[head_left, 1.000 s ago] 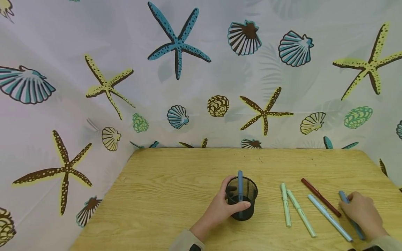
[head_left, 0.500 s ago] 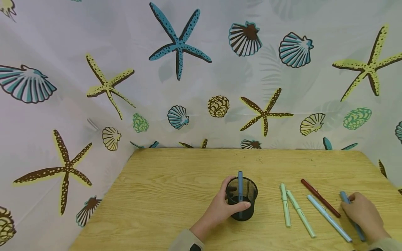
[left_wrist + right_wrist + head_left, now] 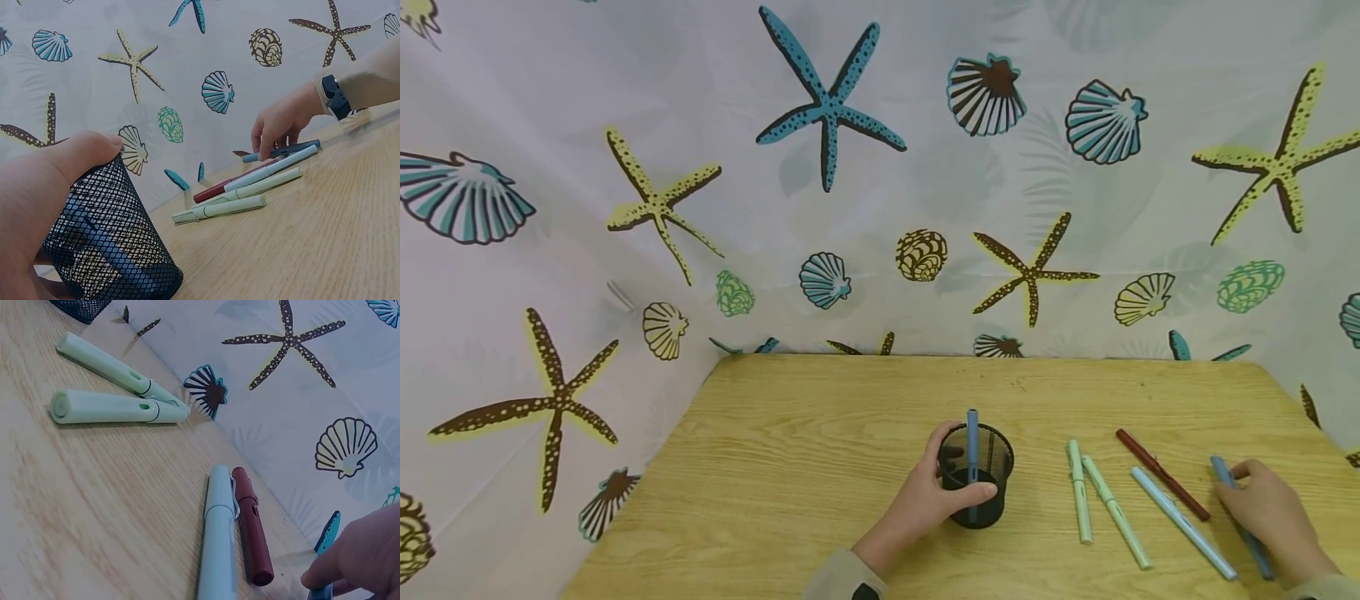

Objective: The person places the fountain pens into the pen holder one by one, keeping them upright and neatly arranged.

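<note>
Blue pen point(image 3: 1253, 547) is lying at three o'clock from the cup point(image 3: 1002, 475), right hand point(image 3: 1268, 504) pinching it, left hand point(image 3: 925, 500) gripping the cup. Little is changing from a second ago, leaving the pen uncupped.

1. Black mesh cup point(image 3: 128, 215) upright, left hand point(image 3: 932, 492) gripping it, blue pen point(image 3: 973, 442) standing inside!
2. Right hand point(image 3: 1270, 508) pinches another blue pen point(image 3: 1222, 472) on the bench point(image 3: 790, 433).
3. Between: red pen point(image 3: 1162, 475), pale pen point(image 3: 1183, 523), two green pens point(image 3: 1079, 492).
</note>
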Motion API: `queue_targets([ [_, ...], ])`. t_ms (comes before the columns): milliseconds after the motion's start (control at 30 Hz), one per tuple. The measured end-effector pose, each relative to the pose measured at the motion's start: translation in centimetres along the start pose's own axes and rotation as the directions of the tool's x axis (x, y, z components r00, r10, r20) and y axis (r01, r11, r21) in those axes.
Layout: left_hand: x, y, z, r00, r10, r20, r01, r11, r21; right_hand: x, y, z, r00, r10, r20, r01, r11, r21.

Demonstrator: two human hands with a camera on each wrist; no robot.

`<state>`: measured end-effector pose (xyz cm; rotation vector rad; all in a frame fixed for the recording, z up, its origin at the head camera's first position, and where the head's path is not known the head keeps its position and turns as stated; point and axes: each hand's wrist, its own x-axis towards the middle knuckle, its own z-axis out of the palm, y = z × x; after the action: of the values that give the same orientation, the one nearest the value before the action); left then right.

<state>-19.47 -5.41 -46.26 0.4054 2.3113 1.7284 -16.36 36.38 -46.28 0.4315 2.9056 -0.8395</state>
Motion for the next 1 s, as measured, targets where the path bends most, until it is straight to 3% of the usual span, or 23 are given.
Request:
queue_targets([
  [233, 0.1, -0.1, -0.1, 1.000, 0.007, -0.006, -0.007, 1.000, 0.005, -0.3, -0.3, -0.4, 0.999, -0.042, -0.007, 0.042, 0.999, 0.024],
  [633, 0.3, -0.2, 0.0, 1.000, -0.002, -0.014, 0.002, 1.000, 0.005, -0.3, -1.4, -1.0, 0.996, -0.004, -0.085, 0.012, 0.996, 0.088],
  [1000, 0.1, 0.0, 0.1, 1.000, 0.011, -0.013, -0.011, 1.000, 0.000, -0.7, -2.6, -1.3, 0.985, -0.058, -0.162, 0.078, 0.990, 0.118],
])
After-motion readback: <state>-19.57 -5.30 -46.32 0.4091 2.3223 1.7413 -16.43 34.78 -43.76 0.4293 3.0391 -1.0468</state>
